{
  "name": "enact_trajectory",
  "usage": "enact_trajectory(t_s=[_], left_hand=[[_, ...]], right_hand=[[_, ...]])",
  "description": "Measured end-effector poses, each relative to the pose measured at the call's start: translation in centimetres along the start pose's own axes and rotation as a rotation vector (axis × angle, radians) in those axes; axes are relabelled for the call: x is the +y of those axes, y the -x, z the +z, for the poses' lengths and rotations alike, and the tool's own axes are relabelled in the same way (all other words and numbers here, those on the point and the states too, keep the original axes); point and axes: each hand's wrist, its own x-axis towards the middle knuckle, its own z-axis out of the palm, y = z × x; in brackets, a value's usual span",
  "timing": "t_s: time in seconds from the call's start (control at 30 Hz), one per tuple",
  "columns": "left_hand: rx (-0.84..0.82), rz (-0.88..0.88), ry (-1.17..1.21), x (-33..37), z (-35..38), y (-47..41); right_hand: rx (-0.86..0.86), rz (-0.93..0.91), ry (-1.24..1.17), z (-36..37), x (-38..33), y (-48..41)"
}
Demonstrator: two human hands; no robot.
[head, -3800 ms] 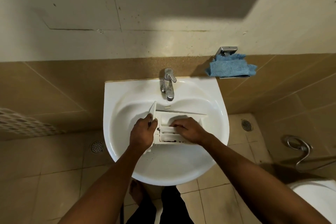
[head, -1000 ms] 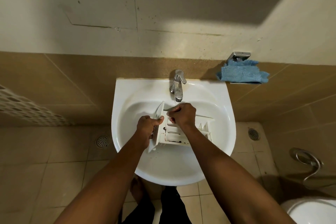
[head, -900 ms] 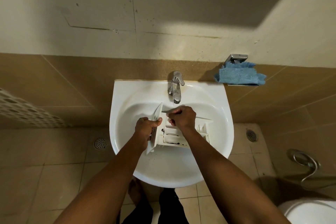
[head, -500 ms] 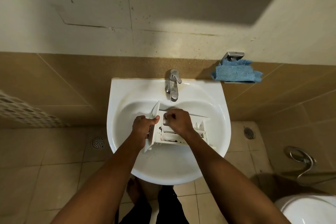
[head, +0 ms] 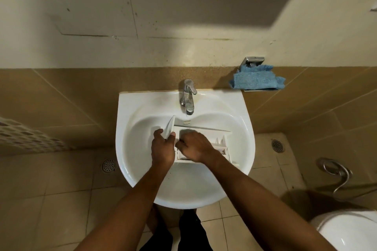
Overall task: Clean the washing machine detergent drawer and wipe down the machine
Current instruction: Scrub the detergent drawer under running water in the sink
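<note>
A white plastic detergent drawer (head: 218,140) is lying inside the bowl of a white ceramic wash basin (head: 130,149), under the spout of a chrome mixer tap (head: 188,98). The drawer's long axis is running left to right across the bowl. Its flat front panel is pointing left and tilting upward, and its back end is pointing right, close to the basin's right rim. Its far long edge is lying just in front of the tap's spout.

A strip of bare bowl is showing to the left of the front panel, and a wider stretch of bare bowl is opening between the drawer's near edge and the basin's front rim.

The left hand (head: 163,149) is gripping the front panel, with the thumb on the drawer side and the fingers wrapping over the outer face. The right hand (head: 193,146) is reaching down into the drawer's left compartment. Its fingers are bending downward and blurring, so whether they are pinching anything cannot be told.

Counted: one drawer, one basin, one tap and two hands. One folded blue terry cloth (head: 257,80) is resting on a small metal wall holder to the right of the tap, well apart from the drawer. Two round metal floor drains are showing in the tiles, one left of the basin (head: 109,165) and one right of it (head: 277,145).
</note>
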Motion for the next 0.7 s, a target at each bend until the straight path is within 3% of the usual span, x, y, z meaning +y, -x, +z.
enact_trajectory(t_s=[0.1, 0.3, 0.53, 0.7], left_hand=[[0.009, 0.06, -0.12, 0.0, 0.1, 0.2], [0.002, 0.12, -0.267, 0.1, 0.2, 0.5], [0.021, 0.143, -0.352, 0.5, 0.3, 0.6], [0.01, 0.132, -0.362, 0.3, 0.2, 0.7]], right_hand=[[0.037, -0.011, 0.005, -0.1, 1.8, 1.7], [0.066, 0.16, 0.142, -2.5, 6.3, 3.2], [0.114, -0.021, -0.074, 1.6, 1.9, 2.5], [0.131, -0.045, 0.101, -0.9, 6.2, 3.3]])
